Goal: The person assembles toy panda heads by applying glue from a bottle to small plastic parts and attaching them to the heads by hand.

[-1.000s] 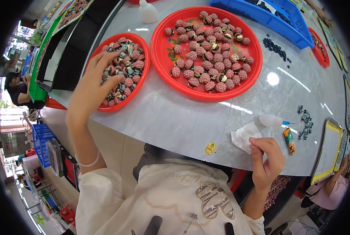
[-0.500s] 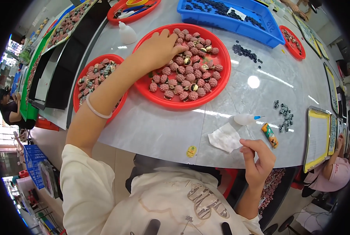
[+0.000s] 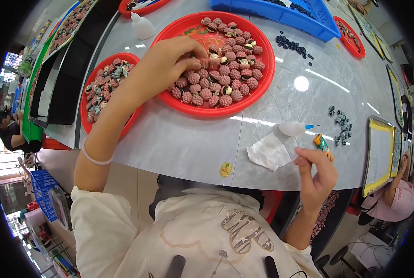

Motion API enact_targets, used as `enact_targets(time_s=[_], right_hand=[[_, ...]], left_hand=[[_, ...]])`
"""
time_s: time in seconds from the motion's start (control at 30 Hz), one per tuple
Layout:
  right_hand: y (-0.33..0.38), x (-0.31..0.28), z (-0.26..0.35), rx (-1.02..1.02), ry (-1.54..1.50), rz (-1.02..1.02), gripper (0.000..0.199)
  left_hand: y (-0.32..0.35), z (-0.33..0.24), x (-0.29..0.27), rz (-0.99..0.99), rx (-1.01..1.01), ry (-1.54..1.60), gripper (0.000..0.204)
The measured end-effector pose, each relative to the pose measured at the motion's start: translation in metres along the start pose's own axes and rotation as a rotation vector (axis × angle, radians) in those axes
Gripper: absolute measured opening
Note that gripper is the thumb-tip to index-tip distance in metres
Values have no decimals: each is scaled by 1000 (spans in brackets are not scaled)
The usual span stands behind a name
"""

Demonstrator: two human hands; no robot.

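A round red tray (image 3: 268, 88) holds many small pink bumpy pieces (image 3: 224, 70), some showing dark and cream parts. Over its left side my left hand (image 3: 173, 60) is closed, with thumb and fingers pinched on a pink bumpy piece. My right hand (image 3: 319, 173) hovers by the table's front edge, its thumb and forefinger pressed together; whatever lies between them is too small to make out. Near it are a crumpled white cloth (image 3: 268, 152), a white squeeze bottle (image 3: 291, 129) with a blue needle tip, and a small orange and green packet (image 3: 324, 146).
A smaller red tray (image 3: 133, 58) with pink and grey pieces stands at left, a white bottle (image 3: 142, 26) behind it. A blue bin (image 3: 281, 23) is at the back. Dark discs (image 3: 294, 48) and grey-green parts (image 3: 341, 126) lie at right. Other people sit at both sides.
My left hand has drawn back toward me from the tray's far side, its fingers now pinched. My right hand has shifted slightly right and up, still pinched. The view has tilted a little.
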State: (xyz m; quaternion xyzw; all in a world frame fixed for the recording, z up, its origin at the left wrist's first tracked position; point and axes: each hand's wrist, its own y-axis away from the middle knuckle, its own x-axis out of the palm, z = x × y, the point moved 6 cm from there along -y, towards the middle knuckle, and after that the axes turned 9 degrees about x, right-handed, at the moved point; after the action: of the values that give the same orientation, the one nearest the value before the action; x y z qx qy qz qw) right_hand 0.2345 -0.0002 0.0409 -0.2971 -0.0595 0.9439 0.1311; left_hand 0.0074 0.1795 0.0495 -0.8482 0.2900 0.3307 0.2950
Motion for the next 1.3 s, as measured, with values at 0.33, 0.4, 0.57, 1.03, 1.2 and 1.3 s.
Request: enact_targets(time_s=[0.33, 0.4, 0.57, 1.03, 1.2, 1.3], right_hand=[[-33, 13, -13, 93, -35, -38, 29], [-33, 30, -17, -32, 36, 170, 32], [-24, 25, -22, 215, -552, 156, 33], [-19, -5, -4, 1, -442, 195, 45], [-19, 3, -5, 112, -410, 170, 47], [-20, 9, 1, 62, -354, 165, 47]], left_hand=[[53, -51, 30, -255, -2, 746, 18], [67, -56, 61, -312, -184, 1080, 20], [76, -69, 108, -434, -337, 1408, 21], [76, -64, 125, -415, -353, 1372, 34], [78, -65, 126, -401, -338, 1376, 34], [77, -65, 125, -414, -374, 1375, 35]])
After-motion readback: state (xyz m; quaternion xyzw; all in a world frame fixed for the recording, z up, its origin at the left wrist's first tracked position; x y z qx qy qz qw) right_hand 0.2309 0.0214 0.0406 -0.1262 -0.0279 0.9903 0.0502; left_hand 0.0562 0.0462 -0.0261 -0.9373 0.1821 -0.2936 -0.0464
